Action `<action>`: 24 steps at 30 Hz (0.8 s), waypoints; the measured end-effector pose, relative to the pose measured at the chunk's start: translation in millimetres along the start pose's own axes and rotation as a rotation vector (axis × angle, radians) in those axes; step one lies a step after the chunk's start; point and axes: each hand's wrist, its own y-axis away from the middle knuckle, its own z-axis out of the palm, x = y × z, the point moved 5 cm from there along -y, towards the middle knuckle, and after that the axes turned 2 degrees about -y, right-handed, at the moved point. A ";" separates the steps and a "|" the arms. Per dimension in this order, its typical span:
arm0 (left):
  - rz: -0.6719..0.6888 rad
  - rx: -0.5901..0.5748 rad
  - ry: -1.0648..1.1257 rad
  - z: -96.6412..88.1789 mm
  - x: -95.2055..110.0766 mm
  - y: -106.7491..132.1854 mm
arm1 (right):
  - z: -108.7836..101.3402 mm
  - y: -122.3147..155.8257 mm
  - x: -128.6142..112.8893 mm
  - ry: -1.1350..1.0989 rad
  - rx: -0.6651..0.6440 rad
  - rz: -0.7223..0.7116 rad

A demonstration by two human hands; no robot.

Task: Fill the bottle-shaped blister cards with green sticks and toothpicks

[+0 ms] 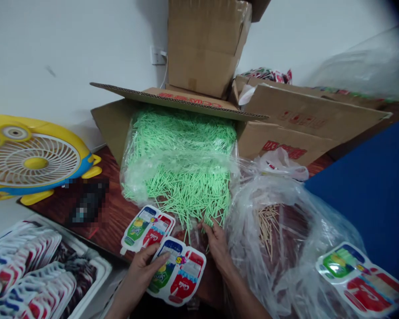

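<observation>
My left hand (pixel 145 269) grips a flat packet (pixel 188 277) printed with a green Sprite bottle and a red Cola bottle, thumb on its face. Just behind it, a second packet (pixel 149 227) of the same print lies near the table edge. My right hand (pixel 216 241) is at the front of a heap of thin green sticks (pixel 186 186), its fingers closed together among the stick ends. Whether it has hold of one stick or several I cannot make out. The green sticks spill from a clear plastic bag inside an open cardboard box (pixel 111 126).
A clear bag (pixel 299 221) with tan sticks (pixel 269 226) lies right of my right hand. Another printed packet (pixel 364 279) rests at the far right. A white bin (pixel 96 272) of stacked packets stands lower left. A yellow fan (pixel 36 163) and more boxes (pixel 206 44) sit behind.
</observation>
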 end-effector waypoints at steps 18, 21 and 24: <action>-0.103 -0.013 -0.046 26.0 -10.5 -7.6 | -7.3 -26.0 -2.8 -0.329 0.051 0.278; -0.103 -0.020 -0.043 26.0 -15.1 -8.6 | -13.2 -31.8 -5.2 -0.267 0.049 0.256; -0.087 -0.014 -0.017 24.5 -18.0 -9.1 | -22.2 -37.0 -7.2 -0.222 0.070 0.220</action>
